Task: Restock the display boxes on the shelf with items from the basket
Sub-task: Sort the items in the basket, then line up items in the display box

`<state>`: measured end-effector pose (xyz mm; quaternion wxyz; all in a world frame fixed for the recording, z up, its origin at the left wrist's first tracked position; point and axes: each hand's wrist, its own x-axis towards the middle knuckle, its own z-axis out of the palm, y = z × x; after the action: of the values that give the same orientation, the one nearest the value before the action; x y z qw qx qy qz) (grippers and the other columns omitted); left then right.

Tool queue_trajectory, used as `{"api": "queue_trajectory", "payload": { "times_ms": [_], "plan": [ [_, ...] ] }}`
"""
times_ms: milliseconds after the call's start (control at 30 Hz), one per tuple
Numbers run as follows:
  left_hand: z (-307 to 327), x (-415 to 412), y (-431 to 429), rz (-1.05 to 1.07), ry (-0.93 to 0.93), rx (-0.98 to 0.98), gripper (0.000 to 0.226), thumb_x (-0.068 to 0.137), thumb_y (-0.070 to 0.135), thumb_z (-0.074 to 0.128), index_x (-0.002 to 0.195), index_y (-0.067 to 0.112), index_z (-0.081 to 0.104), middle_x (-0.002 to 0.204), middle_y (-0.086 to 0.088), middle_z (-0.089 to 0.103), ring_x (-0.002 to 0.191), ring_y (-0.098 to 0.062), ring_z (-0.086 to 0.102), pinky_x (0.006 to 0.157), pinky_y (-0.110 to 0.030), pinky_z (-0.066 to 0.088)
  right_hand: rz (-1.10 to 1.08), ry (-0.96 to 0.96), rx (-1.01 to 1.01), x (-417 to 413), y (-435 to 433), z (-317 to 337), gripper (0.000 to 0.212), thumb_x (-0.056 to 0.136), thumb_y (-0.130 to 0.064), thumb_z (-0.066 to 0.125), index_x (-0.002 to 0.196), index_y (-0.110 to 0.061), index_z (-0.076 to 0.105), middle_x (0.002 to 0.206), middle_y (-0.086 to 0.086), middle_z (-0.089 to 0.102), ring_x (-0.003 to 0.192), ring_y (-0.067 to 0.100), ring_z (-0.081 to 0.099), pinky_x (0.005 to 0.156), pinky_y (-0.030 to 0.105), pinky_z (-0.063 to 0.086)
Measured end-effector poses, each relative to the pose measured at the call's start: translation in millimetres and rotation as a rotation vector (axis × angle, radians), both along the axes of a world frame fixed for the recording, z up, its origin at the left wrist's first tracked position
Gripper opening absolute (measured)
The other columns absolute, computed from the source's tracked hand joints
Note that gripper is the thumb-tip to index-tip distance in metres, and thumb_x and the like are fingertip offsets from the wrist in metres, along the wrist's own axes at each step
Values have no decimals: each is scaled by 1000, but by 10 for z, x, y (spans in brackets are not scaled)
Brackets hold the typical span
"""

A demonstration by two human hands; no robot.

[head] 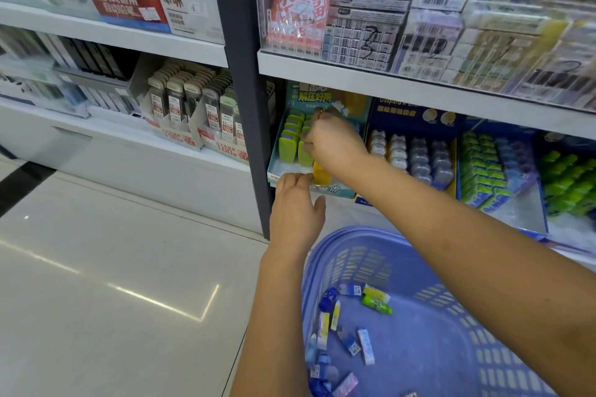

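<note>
Left hand (296, 206) gripping cardboard display box (337, 193); right hand (335, 145) pinching green block (304, 156)

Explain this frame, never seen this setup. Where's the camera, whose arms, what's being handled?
There is no robot here. A person wears one wide-angle camera on the head, looking forward and down, so both arms are theirs. The place is a shop aisle.

The left hand holds the front edge of a teal display box on the bottom shelf. The right hand reaches into that box, fingers curled at the rows of green erasers; whether it grips one is hidden. A yellow eraser stands at the front of the box, below that wrist.

On the floor sits a purple plastic basket holding small loose packs, the restock supply. A navy display box alongside holds other small items.
</note>
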<state>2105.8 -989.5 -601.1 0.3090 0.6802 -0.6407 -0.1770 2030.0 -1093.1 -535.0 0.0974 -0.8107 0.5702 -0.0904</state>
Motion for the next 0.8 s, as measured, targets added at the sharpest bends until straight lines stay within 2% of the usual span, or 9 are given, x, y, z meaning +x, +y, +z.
{"api": "queue_trajectory", "payload": {
  "times_ms": [133,267,367,433,500,533,633,700,800],
  "plan": [
    [50,26,59,-18,63,14,42,93,18,54,134,9,50,139,-6,46,136,-19,33,108,-25,27,11,60,-91,-28,78,-26,41,92,-22,52,123,4,47,124,18,51,127,30,35,83,34,39],
    [217,13,278,115,223,-158,28,93,16,54,119,10,61,119,-5,60,107,-17,57,92,-24,44,117,138,-94,-133,237,77,41,93,-28,48,130,-12,53,134,13,42,126,32,32,98,37,33],
    [300,-71,443,96,257,-163,13,92,19,55,96,14,66,83,3,66,73,-9,59,67,-18,43,115,-131,-227,-431,589,59,36,92,-28,52,125,-15,58,119,10,48,109,25,45,89,32,36],
    [246,-180,499,12,200,-37,13,92,21,55,89,15,66,71,6,63,67,-12,57,62,-23,41,88,-289,-191,-713,924,-61,28,92,-30,54,116,-16,60,102,5,53,89,19,52,75,32,41],
    [102,-302,534,-65,124,93,15,92,21,55,87,12,67,75,-2,67,71,-19,60,63,-27,40,79,-250,-75,-1030,1224,-325,20,91,-29,56,106,-17,61,87,3,58,79,20,56,70,34,46],
    [1,-370,547,-96,87,157,16,92,19,55,86,9,66,79,-7,69,75,-23,62,64,-28,41,60,-196,19,-1191,1343,-498,19,90,-28,57,105,-17,62,87,4,61,82,22,58,74,35,47],
    [-413,-617,610,-218,-22,386,18,91,12,52,88,1,64,91,-19,68,89,-32,63,74,-34,46,0,10,302,-1571,1596,-1042,31,90,-25,56,119,-16,59,113,9,62,108,25,56,90,32,41],
    [-735,-783,693,-328,-135,587,23,90,9,50,103,1,66,107,-20,66,104,-32,61,86,-36,48,-12,82,408,-1698,1681,-1383,37,92,-25,53,127,-15,55,123,12,57,118,25,51,95,29,34],
    [-1189,-946,878,-478,-273,818,36,91,6,49,125,6,57,131,-17,56,122,-29,52,99,-33,39,42,94,469,-1734,1752,-1820,33,92,-13,47,124,-9,57,125,15,56,120,29,49,97,31,34]
  ]
}}
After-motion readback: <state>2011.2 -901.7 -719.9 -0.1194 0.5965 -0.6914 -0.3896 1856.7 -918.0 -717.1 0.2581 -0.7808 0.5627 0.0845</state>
